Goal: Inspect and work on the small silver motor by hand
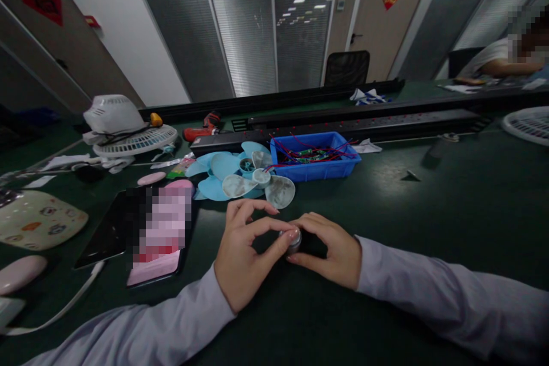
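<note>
My left hand (249,254) pinches the top of a small silvery cylinder (294,247) between thumb and forefinger, its other fingers bent and raised. Around the same cylinder, from the right, curl the thumb and fingers of my right hand (330,244). The cylinder appears to stand on the dark green table; its exact kind is hidden by my fingers. Just beyond my hands lie light-blue fan blades (210,174), with a greyish, dusty fan blade (279,191) partly on top of them.
Behind sits a blue bin (319,170) of wires and circuit boards. Leftward are a phone (160,234), a dark tablet (109,226), a white fan (115,117) and a red drill (201,128). Long black metal rails (364,126) cross the back. A person (500,57) sits far right.
</note>
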Demonstrator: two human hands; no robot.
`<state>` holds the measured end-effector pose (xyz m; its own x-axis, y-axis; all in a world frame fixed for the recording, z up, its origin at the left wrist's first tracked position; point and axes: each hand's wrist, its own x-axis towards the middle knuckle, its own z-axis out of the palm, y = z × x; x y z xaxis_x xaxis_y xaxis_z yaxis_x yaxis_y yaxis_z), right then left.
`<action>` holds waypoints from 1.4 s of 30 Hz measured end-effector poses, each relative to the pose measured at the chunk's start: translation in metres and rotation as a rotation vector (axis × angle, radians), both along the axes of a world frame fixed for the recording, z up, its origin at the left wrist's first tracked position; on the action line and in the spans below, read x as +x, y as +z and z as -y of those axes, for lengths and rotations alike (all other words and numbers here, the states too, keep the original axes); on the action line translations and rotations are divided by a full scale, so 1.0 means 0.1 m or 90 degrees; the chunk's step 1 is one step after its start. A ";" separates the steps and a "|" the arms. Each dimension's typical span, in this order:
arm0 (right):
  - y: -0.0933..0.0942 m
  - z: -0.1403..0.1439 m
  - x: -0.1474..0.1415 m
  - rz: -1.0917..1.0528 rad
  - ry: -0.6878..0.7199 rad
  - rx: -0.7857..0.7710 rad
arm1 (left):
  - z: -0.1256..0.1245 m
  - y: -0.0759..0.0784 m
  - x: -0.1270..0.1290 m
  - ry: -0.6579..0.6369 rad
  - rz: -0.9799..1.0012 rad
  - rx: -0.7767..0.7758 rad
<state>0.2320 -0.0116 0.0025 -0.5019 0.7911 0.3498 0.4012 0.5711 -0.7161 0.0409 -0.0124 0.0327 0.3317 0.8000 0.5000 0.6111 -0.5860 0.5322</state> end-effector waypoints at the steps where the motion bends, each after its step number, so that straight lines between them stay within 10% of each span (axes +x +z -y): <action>1: 0.00 0.00 0.00 0.001 0.000 0.000 | 0.00 0.00 0.00 -0.002 0.001 0.007; 10: 0.01 -0.01 0.01 0.006 -0.010 -0.007 | -0.05 0.09 -0.12 0.045 0.046 0.107; 25: 0.03 0.02 0.00 0.020 -0.010 -0.028 | 0.05 -0.36 -0.70 0.004 -0.152 0.006; 42: 0.01 0.01 -0.01 0.021 -0.013 -0.007 | 0.03 -0.17 -0.14 0.032 0.068 0.140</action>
